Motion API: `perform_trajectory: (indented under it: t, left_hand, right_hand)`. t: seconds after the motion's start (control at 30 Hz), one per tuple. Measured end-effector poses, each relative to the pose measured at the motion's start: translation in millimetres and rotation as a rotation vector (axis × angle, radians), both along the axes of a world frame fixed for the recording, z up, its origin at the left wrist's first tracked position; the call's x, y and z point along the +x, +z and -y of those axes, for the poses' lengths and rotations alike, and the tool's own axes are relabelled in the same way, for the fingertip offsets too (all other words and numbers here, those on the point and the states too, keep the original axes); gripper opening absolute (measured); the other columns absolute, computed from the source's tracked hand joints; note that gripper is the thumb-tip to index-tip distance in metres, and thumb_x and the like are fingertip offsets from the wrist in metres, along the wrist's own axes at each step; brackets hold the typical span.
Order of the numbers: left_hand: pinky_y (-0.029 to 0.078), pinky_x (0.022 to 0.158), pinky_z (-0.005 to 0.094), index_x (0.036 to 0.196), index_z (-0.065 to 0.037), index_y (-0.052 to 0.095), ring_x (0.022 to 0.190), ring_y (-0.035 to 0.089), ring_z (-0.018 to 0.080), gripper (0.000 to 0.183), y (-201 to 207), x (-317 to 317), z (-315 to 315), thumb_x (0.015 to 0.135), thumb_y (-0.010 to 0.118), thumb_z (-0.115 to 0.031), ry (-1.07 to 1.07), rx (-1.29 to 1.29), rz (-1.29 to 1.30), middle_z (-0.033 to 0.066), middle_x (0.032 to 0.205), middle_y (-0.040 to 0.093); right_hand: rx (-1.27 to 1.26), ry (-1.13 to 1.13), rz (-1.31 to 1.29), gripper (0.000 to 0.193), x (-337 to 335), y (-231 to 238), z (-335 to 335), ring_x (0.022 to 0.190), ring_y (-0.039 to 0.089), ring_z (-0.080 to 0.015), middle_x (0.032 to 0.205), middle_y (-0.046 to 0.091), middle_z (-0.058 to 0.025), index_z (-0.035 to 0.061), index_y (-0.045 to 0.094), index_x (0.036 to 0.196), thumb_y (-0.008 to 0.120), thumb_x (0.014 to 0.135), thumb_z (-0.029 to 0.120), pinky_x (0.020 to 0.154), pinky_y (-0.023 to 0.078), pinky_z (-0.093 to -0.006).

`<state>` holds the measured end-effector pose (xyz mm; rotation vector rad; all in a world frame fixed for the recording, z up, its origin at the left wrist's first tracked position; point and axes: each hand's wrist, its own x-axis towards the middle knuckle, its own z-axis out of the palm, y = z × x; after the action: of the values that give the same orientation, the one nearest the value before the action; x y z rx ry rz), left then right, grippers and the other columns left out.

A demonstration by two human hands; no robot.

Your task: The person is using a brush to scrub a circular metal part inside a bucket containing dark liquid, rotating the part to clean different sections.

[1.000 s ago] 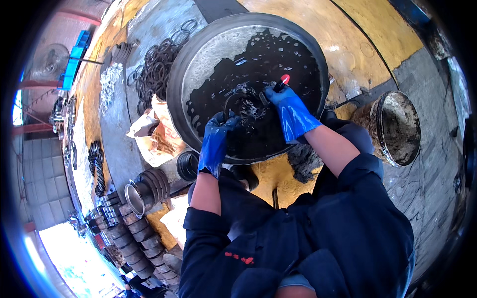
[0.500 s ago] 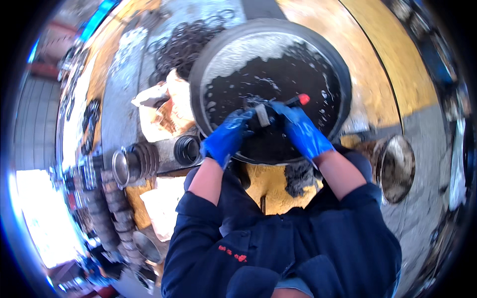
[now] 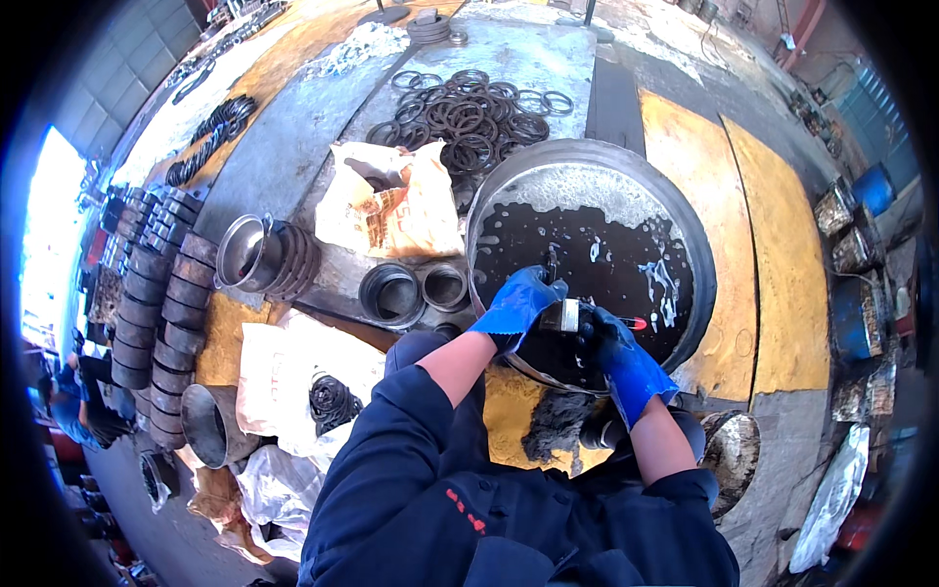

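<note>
Clearly, brush (image 3: 567, 316) gripped in right hand (image 3: 623, 354), its end beside left hand (image 3: 525, 297), whose hold cannot be told

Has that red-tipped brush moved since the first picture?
Yes. Judged against the basin, the brush in the right hand has shifted toward the basin's near side.

Both gloves (image 3: 520, 301) are blue, the liquid (image 3: 533, 233) black — the jacket (image 3: 406, 460) navy.

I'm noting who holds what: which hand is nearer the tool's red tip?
Right. The red tip shows just beside the right hand, beyond its upper right edge in view; the left hand is farther off, to the left.
</note>
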<state>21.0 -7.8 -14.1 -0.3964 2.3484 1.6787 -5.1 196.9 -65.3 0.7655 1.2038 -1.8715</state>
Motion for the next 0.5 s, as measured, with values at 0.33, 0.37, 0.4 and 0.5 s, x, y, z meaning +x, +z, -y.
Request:
perform_trajectory:
  t: [0.33, 0.37, 0.4, 0.5]
  left_hand:
    - [0.049, 0.081, 0.0352, 0.11, 0.003, 0.066, 0.087, 0.064, 0.0193, 0.039, -4.1, -4.5, 16.2, 0.092, 0.064, -0.031, -0.037, 0.104, -0.217, 0.0154, 0.095, 0.07]
    - [0.049, 0.082, 0.0353, 0.112, 0.003, 0.066, 0.088, 0.065, 0.0203, 0.04, 0.0, -1.9, 23.0, 0.093, 0.063, -0.032, -0.067, 0.054, -0.161, 0.0159, 0.097, 0.071]
    - [0.049, 0.087, 0.0374, 0.116, 0.002, 0.064, 0.097, 0.065, 0.0264, 0.041, 14.5, 6.1, 25.0, 0.092, 0.063, -0.032, -0.056, 0.052, -0.151, 0.0192, 0.104, 0.07]
    - [0.047, 0.093, 0.0382, 0.124, 0.003, 0.061, 0.107, 0.065, 0.0334, 0.046, 35.8, 22.3, 13.4, 0.093, 0.062, -0.031, 0.036, 0.03, -0.234, 0.0224, 0.113, 0.069]
  right_hand:
    - [-0.03, -0.283, -0.409, 0.024, 4.3, -19.7, -43.0, 0.075, 0.064, -0.0174, 0.092, 0.071, -0.003, 0.0073, 0.07, 0.112, 0.063, 0.092, 0.02, 0.068, 0.055, -0.0289]
    - [-0.083, -0.315, -0.358, 0.024, 7.5, 2.0, -26.9, 0.074, 0.064, -0.0172, 0.091, 0.071, -0.0031, 0.0078, 0.071, 0.11, 0.065, 0.092, 0.022, 0.068, 0.055, -0.0282]
    - [-0.074, -0.338, -0.297, 0.024, 10.4, 12.2, -10.1, 0.071, 0.063, -0.0171, 0.088, 0.07, -0.0027, 0.0086, 0.072, 0.109, 0.066, 0.092, 0.023, 0.064, 0.054, -0.0281]
    - [-0.064, -0.207, -0.168, 0.022, 26.5, 18.9, 4.4, 0.07, 0.064, -0.0163, 0.081, 0.068, -0.0049, 0.0095, 0.071, 0.107, 0.071, 0.089, 0.022, 0.056, 0.054, -0.031]
